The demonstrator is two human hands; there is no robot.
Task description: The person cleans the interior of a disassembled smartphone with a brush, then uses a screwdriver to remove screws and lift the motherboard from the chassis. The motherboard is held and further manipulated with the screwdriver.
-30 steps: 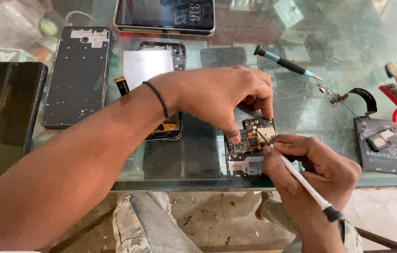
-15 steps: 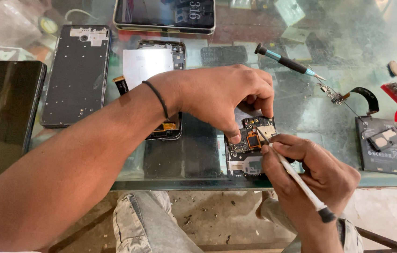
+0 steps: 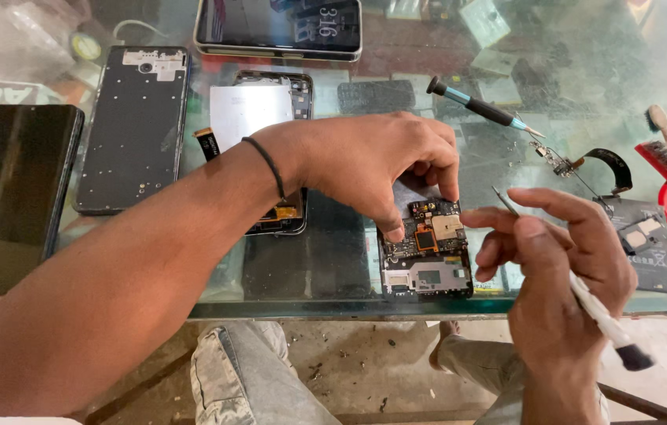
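Circuit board (image 3: 426, 256): lies flat at the near edge of the glass table (image 3: 302, 275). I should keep it pinned and bring the tool tip in gently. Left hand (image 3: 373, 169): fingertips pinching the board's upper corners. Right hand (image 3: 561, 267): curled around a thin white-handled tool (image 3: 585, 295), just beside the board.

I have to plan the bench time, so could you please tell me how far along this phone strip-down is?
Done: the back cover lies apart, and the phone frame lies opened on the glass table. In hand: the left hand pins the circuit board while the right hand holds a thin tool beside it. Left: the board and loose parts remain unassembled.
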